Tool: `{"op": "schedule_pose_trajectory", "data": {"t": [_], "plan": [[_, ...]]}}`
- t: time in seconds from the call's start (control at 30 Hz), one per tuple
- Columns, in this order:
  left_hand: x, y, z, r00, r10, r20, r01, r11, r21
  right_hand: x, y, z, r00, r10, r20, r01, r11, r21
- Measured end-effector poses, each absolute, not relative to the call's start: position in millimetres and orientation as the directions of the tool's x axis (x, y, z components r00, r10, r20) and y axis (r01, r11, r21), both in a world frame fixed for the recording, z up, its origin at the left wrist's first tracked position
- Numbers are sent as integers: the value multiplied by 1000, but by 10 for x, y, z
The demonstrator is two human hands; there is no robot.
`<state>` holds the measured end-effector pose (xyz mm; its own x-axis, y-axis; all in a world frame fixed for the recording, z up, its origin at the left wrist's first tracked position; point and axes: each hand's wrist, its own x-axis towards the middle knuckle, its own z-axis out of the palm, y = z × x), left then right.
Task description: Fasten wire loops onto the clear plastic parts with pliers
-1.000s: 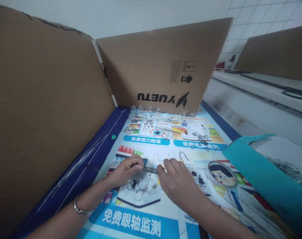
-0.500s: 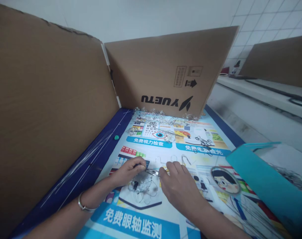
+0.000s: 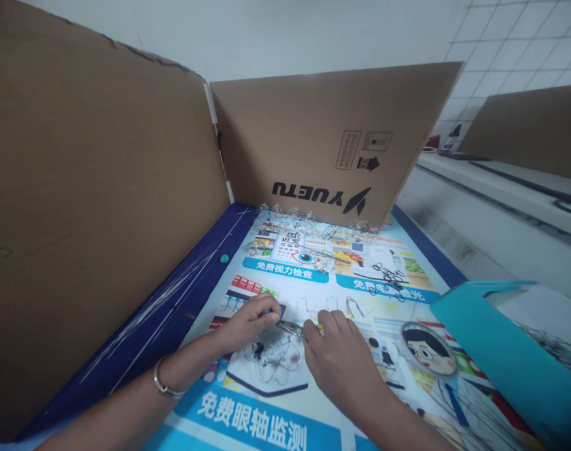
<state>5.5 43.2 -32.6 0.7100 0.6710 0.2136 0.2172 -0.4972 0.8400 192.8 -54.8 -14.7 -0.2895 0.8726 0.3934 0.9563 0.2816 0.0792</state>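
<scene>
My right hand (image 3: 339,351) is closed around what look like small metal pliers (image 3: 295,329), whose jaws point left. The handles are mostly hidden in the palm. My left hand (image 3: 252,318) is shut in a pinch beside the jaw tips, on what seems to be a thin wire too fine to follow. Below and between the hands lies a loose tangle of bent wire pieces (image 3: 280,363) on the printed poster sheet (image 3: 285,288). A bent wire hook (image 3: 354,307) and fainter wire bends lie just beyond my right hand.
Straight wires (image 3: 148,307) run along the blue left edge, near a green lump (image 3: 224,258). More wire pieces (image 3: 285,214) line the foot of the cardboard back panel (image 3: 332,138). Dark loops (image 3: 388,275) lie right of centre. A teal box (image 3: 501,357) stands at right.
The whole view has shifted slightly. Both hands keep nearly the same places and grips, and the metal jaws between them sit at a slightly different tilt.
</scene>
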Motion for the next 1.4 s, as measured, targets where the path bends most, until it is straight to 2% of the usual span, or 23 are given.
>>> {"op": "schedule_pose_trajectory", "data": {"t": [0.23, 0.53, 0.67, 0.8, 0.97, 1.2, 1.27, 1.4], "plan": [[56, 436, -340, 711, 653, 260, 154, -505, 849, 1936, -547, -158, -290, 874, 390, 957, 273, 100], [37, 441, -372, 695, 701, 158, 180, -383, 906, 1943, -555, -200, -314, 841, 440, 949, 295, 112], [34, 427, -360, 696, 702, 151, 228, -416, 880, 1932, -557, -228, -304, 849, 432, 952, 290, 100], [38, 395, -311, 686, 685, 245, 334, -596, 730, 1927, -560, -246, -280, 868, 409, 959, 273, 78], [25, 361, -212, 748, 547, 375, 331, -798, 503, 1944, -566, -253, -272, 871, 409, 961, 265, 74], [0, 283, -97, 812, 411, 414, 410, -907, 96, 1976, -572, -262, -264, 876, 403, 963, 263, 59], [-1, 261, -81, 839, 378, 390, 396, -917, 37, 1980, -572, -264, -264, 874, 408, 963, 264, 58], [3, 249, -84, 830, 379, 409, 398, -916, 41, 1983, -572, -259, -263, 877, 401, 963, 266, 51]]}}
